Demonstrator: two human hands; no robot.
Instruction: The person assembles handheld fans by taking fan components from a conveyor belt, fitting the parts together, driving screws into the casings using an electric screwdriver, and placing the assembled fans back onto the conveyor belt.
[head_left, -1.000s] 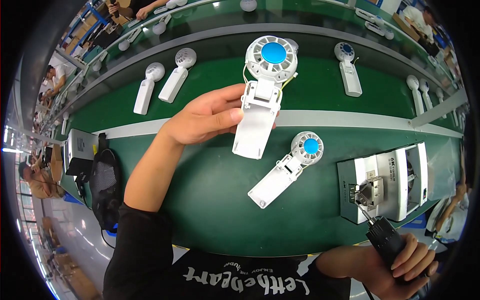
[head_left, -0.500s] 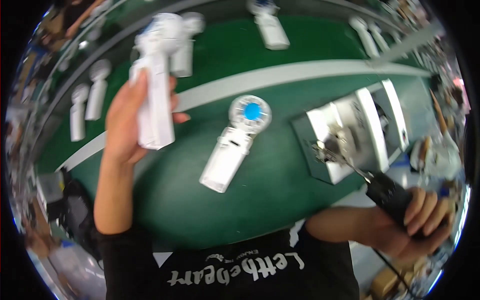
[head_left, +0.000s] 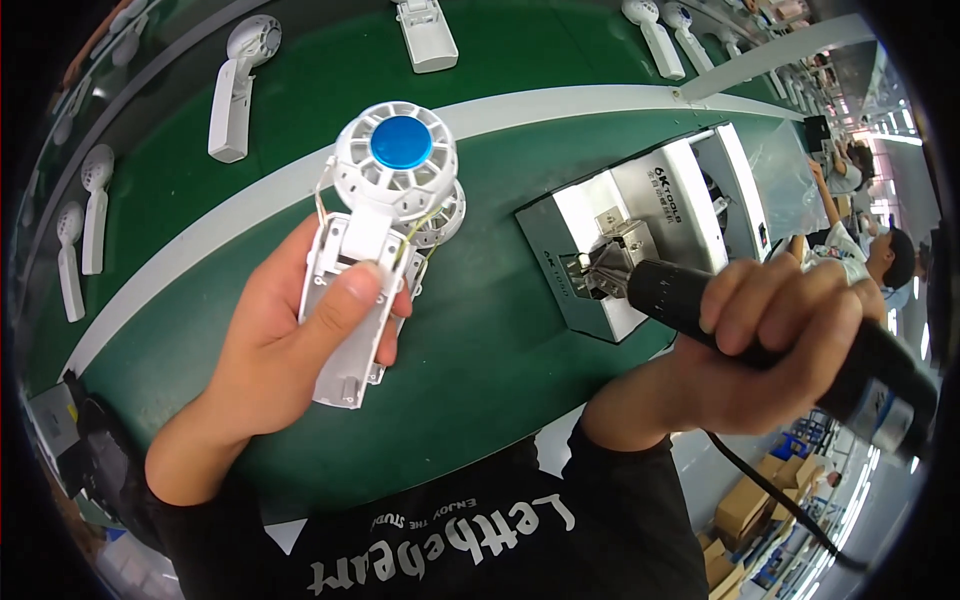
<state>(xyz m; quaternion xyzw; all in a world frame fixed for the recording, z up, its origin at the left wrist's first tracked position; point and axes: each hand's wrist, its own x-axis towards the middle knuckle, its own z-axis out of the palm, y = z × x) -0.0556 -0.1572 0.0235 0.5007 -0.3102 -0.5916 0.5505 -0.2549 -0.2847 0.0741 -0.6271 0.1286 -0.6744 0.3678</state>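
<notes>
My left hand (head_left: 290, 325) is closed round the handle of a white handheld fan (head_left: 392, 180), thumb on top. The fan has a round slotted head with a blue centre disc, and thin wires show beside its neck. Its handle's inner side, with ribs and screw posts, faces up. Partly hidden beneath it is a second white fan (head_left: 452, 215) on the green work surface. In my right hand (head_left: 780, 325) is a black electric screwdriver (head_left: 665, 295), held tilted. Its front end meets the metal pick-up part of a screw feeder (head_left: 680, 195); the bit's exact tip is hard to make out.
A white rail (head_left: 560, 98) curves between the near green surface (head_left: 480, 390) and a green belt (head_left: 330, 75) bearing several white fans (head_left: 232, 105). The screwdriver's black cord (head_left: 780, 500) hangs at lower right. Other people (head_left: 880, 255) and cardboard boxes (head_left: 745, 495) are at the right.
My left hand has brought its fan from the upper left down over the fan on the surface. The screwdriver has moved in closer to the feeder, and the view has shifted.
</notes>
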